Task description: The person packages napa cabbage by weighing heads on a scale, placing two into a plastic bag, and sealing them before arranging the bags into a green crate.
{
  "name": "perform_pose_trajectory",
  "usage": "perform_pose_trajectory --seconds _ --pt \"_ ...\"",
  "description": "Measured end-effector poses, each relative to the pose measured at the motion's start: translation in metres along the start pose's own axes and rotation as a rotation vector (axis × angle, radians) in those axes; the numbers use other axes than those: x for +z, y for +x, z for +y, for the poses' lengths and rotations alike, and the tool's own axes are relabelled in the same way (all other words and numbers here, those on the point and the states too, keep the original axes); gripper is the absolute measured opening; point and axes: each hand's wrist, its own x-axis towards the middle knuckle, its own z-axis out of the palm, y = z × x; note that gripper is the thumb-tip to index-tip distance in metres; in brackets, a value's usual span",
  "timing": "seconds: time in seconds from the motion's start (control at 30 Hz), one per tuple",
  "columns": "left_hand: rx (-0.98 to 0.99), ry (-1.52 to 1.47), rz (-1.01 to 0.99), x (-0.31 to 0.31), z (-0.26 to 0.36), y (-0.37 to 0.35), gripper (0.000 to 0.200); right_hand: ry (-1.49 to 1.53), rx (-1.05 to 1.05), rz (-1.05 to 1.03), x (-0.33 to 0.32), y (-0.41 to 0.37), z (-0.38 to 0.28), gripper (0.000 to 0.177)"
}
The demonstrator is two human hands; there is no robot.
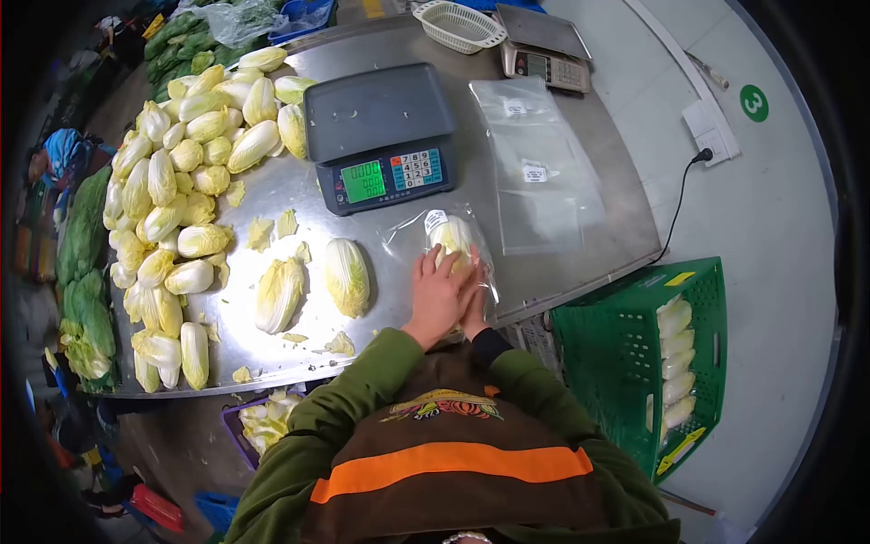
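Note:
A cabbage in a clear plastic bag (450,232) with a white label lies on the metal table, just below the scale (381,136). My left hand (437,292) rests on its lower part with fingers spread. My right hand (473,308) is at the bag's lower right side, partly hidden behind my left hand; its fingers are hard to make out. To the left lie two unbagged cabbages, one whole (346,277) and one yellowish (280,296), with loose leaves around them. The scale's display is lit green and its tray holds only small scraps.
Many cabbages (204,154) are heaped on the table's left. Flat labelled bags (544,172) lie at the right. Behind are a second scale (546,68) and a white basket (458,29). A green crate (639,344) with bagged cabbages stands right of the table edge (580,295).

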Motion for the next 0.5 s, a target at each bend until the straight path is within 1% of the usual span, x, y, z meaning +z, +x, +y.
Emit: perform_pose_trajectory --seconds 0.03,0.07,0.1,0.13,0.2,0.23,0.27,0.33,0.37,0.4,0.43,0.47,0.5 --pt "0.084 -0.082 -0.025 0.008 -0.009 -0.005 0.044 -0.148 -0.046 -0.007 -0.002 -0.006 0.001 0.084" --pt "0.169 -0.167 -0.051 0.016 -0.014 -0.010 0.033 -0.456 -0.151 -0.019 -0.011 -0.008 0.005 0.084" --pt "0.242 -0.398 -0.159 0.018 -0.009 -0.012 0.021 -0.753 -0.268 -0.006 -0.021 -0.007 0.007 0.084" --pt "0.248 -0.413 -0.172 0.018 -0.007 -0.019 0.021 -0.889 -0.321 0.012 -0.031 -0.004 0.008 0.085" --pt "0.516 -0.434 -0.375 0.002 0.005 -0.026 0.019 -1.021 -0.383 0.032 -0.046 0.001 0.012 0.086" --pt "0.455 -0.351 -0.330 -0.001 0.000 -0.037 0.046 -1.070 -0.408 0.034 -0.053 0.000 0.015 0.086" --pt "0.459 -0.355 -0.325 -0.010 0.002 -0.047 0.046 -1.094 -0.432 0.036 -0.064 0.002 0.018 0.086" --pt "0.021 -0.124 -0.178 -0.033 0.007 -0.066 0.082 -1.100 -0.441 0.044 -0.060 -0.005 0.021 0.087" --pt "-0.103 -0.093 -0.244 -0.026 0.002 -0.080 0.107 -1.169 -0.507 0.108 -0.048 -0.013 0.017 0.088" --pt "-0.109 -0.092 -0.240 -0.019 0.002 -0.085 0.107 -1.239 -0.580 0.163 -0.034 -0.017 0.012 0.089" --pt "-0.221 -0.002 -0.242 -0.012 0.002 -0.089 0.102 -1.129 -0.514 0.174 -0.025 -0.023 0.010 0.091" --pt "-0.333 0.088 -0.245 -0.007 0.002 -0.092 0.098 -1.128 -0.509 0.166 -0.023 -0.026 0.009 0.091" --pt "-0.339 0.094 -0.242 -0.002 0.001 -0.093 0.098 -1.192 -0.563 0.161 -0.021 -0.028 0.009 0.091"
